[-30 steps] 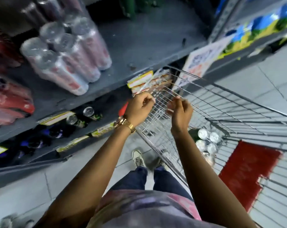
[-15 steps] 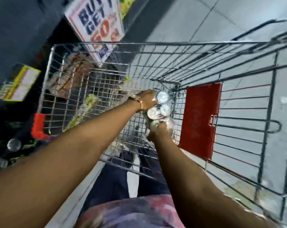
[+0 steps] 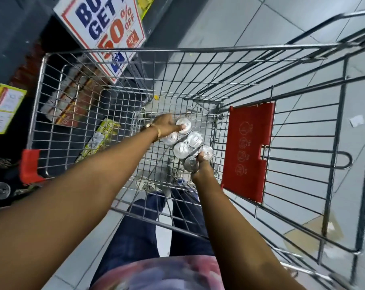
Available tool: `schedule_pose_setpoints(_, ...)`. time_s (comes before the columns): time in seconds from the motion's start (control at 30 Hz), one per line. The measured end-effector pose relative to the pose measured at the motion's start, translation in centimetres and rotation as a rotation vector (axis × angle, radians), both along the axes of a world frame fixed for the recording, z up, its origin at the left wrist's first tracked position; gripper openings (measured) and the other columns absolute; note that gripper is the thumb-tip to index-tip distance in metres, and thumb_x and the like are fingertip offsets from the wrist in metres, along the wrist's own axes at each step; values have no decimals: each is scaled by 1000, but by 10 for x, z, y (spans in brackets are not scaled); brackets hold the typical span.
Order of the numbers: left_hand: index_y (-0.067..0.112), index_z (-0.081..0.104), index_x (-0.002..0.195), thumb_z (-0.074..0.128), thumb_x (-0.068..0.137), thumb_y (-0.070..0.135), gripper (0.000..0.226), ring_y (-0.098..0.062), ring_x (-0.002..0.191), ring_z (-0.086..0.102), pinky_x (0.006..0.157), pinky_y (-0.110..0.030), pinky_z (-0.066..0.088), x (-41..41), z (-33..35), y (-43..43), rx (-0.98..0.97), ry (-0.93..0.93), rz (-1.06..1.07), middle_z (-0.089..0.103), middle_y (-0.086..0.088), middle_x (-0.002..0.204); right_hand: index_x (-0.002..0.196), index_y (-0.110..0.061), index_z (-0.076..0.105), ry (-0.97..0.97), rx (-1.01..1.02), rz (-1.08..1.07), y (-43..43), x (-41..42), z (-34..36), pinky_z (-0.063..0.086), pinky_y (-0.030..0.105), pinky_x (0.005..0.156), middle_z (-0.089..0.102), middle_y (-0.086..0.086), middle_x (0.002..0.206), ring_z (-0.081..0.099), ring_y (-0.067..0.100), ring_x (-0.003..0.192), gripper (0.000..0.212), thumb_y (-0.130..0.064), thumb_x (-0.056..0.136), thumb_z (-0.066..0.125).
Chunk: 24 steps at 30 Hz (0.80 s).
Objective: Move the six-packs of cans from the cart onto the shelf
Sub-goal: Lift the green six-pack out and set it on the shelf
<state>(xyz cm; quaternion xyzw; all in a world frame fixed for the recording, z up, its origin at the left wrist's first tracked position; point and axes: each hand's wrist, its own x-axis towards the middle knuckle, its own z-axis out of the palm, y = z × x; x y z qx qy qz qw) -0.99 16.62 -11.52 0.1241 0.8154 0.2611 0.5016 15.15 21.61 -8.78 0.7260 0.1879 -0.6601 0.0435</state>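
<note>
A six-pack of silver-topped cans [image 3: 186,144] stands upright on the floor of the wire cart [image 3: 41,84], near its right inner side. My left hand [image 3: 167,125], with a gold watch at the wrist, grips the far end of the pack, thumb across a can top. My right hand [image 3: 201,169] holds the near end, fingers pressed between the two closest cans. The dark shelf unit [image 3: 12,34] runs along the left, only partly in view.
A red plastic flap [image 3: 248,147] hangs on the cart's child-seat panel at the right. A "50% off" sign [image 3: 106,24] leans behind the cart. Yellow price tags [image 3: 3,107] and bottles [image 3: 0,190] sit on the shelving at the left. Grey tiled floor lies beyond.
A second ago both hands were at the cart's rim by the shelf. They have reached down into the cart and taken hold of the six-pack; the view tilted down over the basket.
</note>
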Motion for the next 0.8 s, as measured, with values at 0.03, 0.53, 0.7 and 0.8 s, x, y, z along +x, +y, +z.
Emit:
schedule_pose_setpoints(0.03, 23, 40, 73, 67, 83, 35, 31, -16, 70, 46, 62, -29, 42, 3, 4, -11, 29, -20, 79, 45, 4, 74, 103, 2, 60, -28, 14, -47, 5, -2, 2, 45, 53, 105, 65, 16, 114, 62, 36, 113, 24, -20, 94, 62)
schedule_pose_setpoints(0.53, 0, 58, 60, 58, 78, 59, 61, -15, 59, 41, 56, -38, 36, -25, 213, -145, 277, 597, 810, 52, -13, 56, 79, 12, 62, 464, 822, 678, -7, -111, 187, 32, 23, 47, 47, 6, 60, 44, 15, 55, 46, -33, 78, 75)
schedule_pose_setpoints(0.7, 10, 50, 54, 53, 70, 73, 66, -8, 55, 42, 55, -38, 39, -69, 288, -192, 444, 719, 1029, 47, 3, 53, 49, -10, 45, 722, 975, 823, -30, -192, 271, 30, 24, 46, 36, -10, 45, 32, 9, 49, 50, -43, 72, 74)
schedule_pose_setpoints(0.8, 16, 41, 48, 52, 71, 72, 61, -7, 55, 32, 58, -33, 27, -99, 320, -213, 536, 797, 1081, 36, 1, 56, 50, -21, 42, 880, 990, 898, -45, -242, 310, 35, 21, 48, 35, -11, 47, 33, 9, 49, 45, -43, 74, 73)
